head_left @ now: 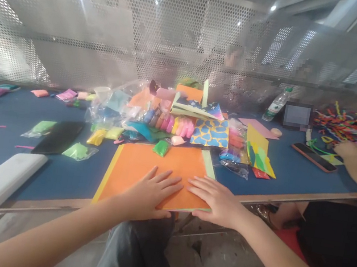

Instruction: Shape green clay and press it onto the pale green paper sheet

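Bench: a long blue bench [0, 168] goes across the view.

Pile: a big heap of clay packs and colored paper [180, 124] sits on the bench, just behind the orange paper.

Orange paper: the orange paper [154, 179] lies flat near the front of the bench. Its long side goes left to right, and its near edge sticks out past the bench edge. Yellow and green paper peek out under it.

Hands: the left hand [150, 194] and right hand [218, 200] are both open and flat on the orange paper, fingers spread, tips just apart.

Other person: a hand [348, 151] rests at the right, near a phone [313, 157].
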The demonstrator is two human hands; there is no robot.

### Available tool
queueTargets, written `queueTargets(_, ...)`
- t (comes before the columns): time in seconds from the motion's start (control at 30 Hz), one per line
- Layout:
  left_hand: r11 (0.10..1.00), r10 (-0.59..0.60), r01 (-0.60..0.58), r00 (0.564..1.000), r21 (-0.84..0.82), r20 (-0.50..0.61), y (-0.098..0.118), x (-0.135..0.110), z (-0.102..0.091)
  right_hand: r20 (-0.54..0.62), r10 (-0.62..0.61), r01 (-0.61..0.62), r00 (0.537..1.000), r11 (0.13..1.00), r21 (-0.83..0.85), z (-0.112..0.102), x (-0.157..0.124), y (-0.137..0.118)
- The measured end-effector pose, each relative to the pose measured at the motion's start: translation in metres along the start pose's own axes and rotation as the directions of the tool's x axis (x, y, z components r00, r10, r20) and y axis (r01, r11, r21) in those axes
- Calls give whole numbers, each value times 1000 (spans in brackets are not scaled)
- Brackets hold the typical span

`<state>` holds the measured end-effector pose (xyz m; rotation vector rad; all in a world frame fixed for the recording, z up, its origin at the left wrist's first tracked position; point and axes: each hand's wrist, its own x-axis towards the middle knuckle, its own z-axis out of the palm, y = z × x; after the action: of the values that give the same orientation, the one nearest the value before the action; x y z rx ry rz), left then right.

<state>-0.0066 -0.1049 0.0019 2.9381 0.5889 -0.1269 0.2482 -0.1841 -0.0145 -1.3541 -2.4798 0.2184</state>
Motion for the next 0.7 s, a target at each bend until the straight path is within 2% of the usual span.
queueTargets(0.17, 1000, -11, 11, 1000, 2, -27, -1, -2, 2, -32, -18, 16, 999, 999, -41, -11, -4, 4)
queueTargets(0.33, 1000, -18, 19, 996, 9, -92, 0, -7, 2, -100, 85, -90, 991, 995, -43, -27, -14, 11)
queueTargets(0.47, 1000, -23, 25, 992, 11, -124, 1, -10, -1, -131, 140, -150, 981, 986, -69, -20, -30, 17)
queueTargets(0.6, 1000, -22, 24, 991, 13, -136, 4, -12, -6, -211, 287, -309, 934, 948, -79, -7, -44, 26)
queueTargets(0.7, 1000, -21, 24, 989, 18, -143, 6, -13, -11, -184, 325, -339, 927, 940, -45, -4, -51, 29)
